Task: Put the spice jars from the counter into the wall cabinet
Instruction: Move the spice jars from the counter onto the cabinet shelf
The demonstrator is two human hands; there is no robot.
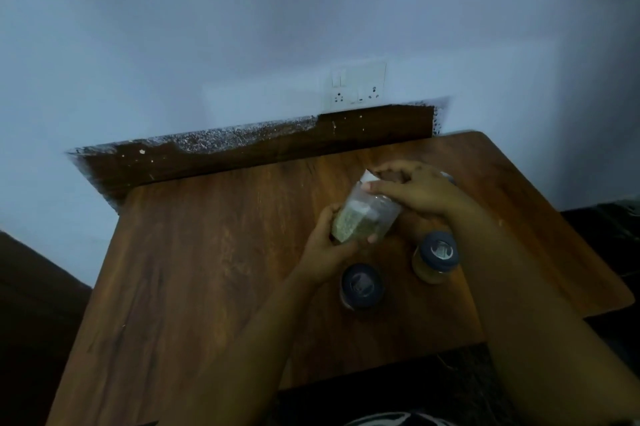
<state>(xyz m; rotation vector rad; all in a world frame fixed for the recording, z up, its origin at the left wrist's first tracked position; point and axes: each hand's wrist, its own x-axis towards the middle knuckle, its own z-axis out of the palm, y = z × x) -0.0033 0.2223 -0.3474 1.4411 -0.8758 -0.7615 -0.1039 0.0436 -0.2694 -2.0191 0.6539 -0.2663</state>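
Both hands grip one clear jar, held tilted above the counter. Left hand wraps the lower end, fingers curled closed around it, one fingertip showing at the jar's right lower edge. Right hand closes over the upper end from the right, thumb laid across the jar's top side; the lid is mostly hidden, only a pale bit shows past the fingers (cap or label, cannot tell). Jar contents: greenish-grey dried stuff, filling the lower part.

Counter is a brown wood-grain slab against a pale wall, with a dark, paint-spattered upstand along the back edge. Double socket plate on the wall just above the upstand.

Two more jars stand upright on the counter, near the hands, slightly apart from each other. Right one has a dark lid, yellowish-tan contents, and sits just left of the right forearm. Left one has the same dark lid and sits just right of the left wrist; contents look dark, too blurred to tell.
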